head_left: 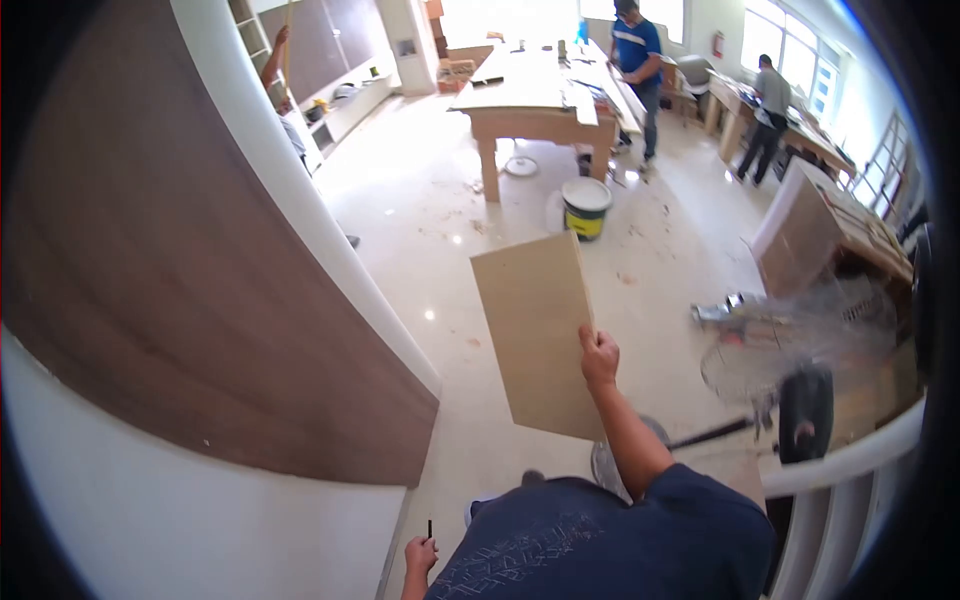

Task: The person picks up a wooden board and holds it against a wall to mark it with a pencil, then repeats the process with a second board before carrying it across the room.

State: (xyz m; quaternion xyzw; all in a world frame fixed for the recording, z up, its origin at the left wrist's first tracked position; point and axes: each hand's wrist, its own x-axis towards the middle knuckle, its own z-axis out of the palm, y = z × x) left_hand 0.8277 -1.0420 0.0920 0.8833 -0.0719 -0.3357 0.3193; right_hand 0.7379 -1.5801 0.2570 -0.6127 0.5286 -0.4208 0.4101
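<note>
My right hand [600, 356] is closed around the right edge of a flat tan wooden board [538, 340]. The board hangs tilted above the floor in front of me, its thin edge facing right. Low in the view, beside my body, my left hand [422, 553] is closed on a thin black pen-like stick [430, 528] that points upward. Its exact kind is too small to tell. Only the left fist and part of the forearm show.
A brown-panelled wall [220, 270] curves along my left. Ahead stand a wooden worktable [540, 122] and a paint bucket [586, 208]. A fan [745, 365] and a cardboard box [815, 225] are at right. One person [637, 60] works at the table, another [768, 110] by the windows.
</note>
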